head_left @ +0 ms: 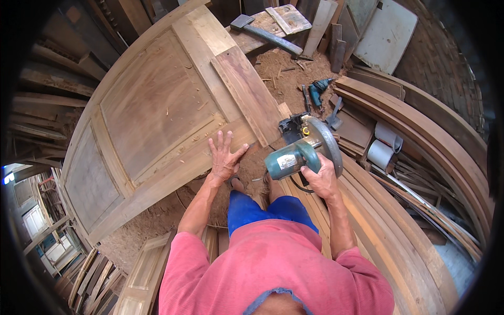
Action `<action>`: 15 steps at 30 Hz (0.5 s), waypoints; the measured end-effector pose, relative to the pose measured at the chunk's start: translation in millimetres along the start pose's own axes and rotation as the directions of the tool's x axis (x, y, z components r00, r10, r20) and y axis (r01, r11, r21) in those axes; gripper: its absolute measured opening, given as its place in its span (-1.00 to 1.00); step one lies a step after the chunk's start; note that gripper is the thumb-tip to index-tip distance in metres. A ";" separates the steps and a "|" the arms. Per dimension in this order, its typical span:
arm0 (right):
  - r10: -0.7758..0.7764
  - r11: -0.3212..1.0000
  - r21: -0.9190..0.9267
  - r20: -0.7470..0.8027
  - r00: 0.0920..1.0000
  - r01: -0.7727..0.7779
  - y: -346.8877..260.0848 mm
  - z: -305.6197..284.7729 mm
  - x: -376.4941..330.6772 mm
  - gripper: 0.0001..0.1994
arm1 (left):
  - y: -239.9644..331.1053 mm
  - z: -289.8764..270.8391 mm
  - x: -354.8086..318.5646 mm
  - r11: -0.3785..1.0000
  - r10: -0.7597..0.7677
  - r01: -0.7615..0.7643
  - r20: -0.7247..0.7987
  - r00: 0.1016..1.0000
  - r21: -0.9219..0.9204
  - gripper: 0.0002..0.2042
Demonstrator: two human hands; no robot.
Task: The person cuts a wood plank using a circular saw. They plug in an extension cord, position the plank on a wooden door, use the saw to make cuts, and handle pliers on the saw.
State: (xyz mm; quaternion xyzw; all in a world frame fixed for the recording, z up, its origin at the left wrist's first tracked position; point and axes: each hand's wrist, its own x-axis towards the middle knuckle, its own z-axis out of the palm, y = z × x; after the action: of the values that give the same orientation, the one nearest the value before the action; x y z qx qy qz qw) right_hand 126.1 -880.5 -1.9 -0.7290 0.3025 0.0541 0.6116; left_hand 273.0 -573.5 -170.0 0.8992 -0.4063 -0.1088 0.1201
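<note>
In my right hand [321, 178] is the rear handle of a green circular saw [294, 157] with a grey round blade guard. The saw is just off the near right end of a reddish-brown board [247, 94]. That board lies across the corner of a large panelled wooden door [157, 105]. My left hand [227, 157] is spread out on the door's near edge, fingers apart, holding nothing. Wood shavings are scattered over the door panel. The saw's blade is hidden by its guard.
A hammer [268, 37] lies across a small bench [278, 20] at the back. A green drill [317, 92] rests on the sawdust-covered floor beyond the saw. Long planks [388, 220] are stacked at my right, near white cylinders [380, 153]. Another panelled door [142, 273] stands at lower left.
</note>
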 end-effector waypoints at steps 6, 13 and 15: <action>-0.011 0.997 -0.076 0.015 1.000 0.012 3.4 4.5 4.2 -0.71 | -0.3 -6.1 6.7 0.996 -0.024 0.020 -0.056 0.998 -0.085 -0.17; 0.022 1.000 -0.021 -0.003 1.000 -0.022 -8.5 0.6 0.2 -0.70 | 0.3 -6.5 10.9 0.994 -0.009 0.005 -0.035 0.999 -0.110 -0.28; 0.030 0.999 -0.029 0.016 0.999 -0.030 -11.4 0.0 0.3 -0.69 | -2.1 -6.0 9.2 0.994 -0.014 0.010 -0.040 0.999 -0.108 -0.30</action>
State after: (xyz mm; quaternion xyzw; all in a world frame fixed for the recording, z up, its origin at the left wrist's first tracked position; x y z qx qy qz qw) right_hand 132.1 -879.8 7.8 -0.7325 0.3077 0.0734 0.6028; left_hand 282.1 -578.4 -165.8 0.8959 -0.3919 -0.1129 0.1763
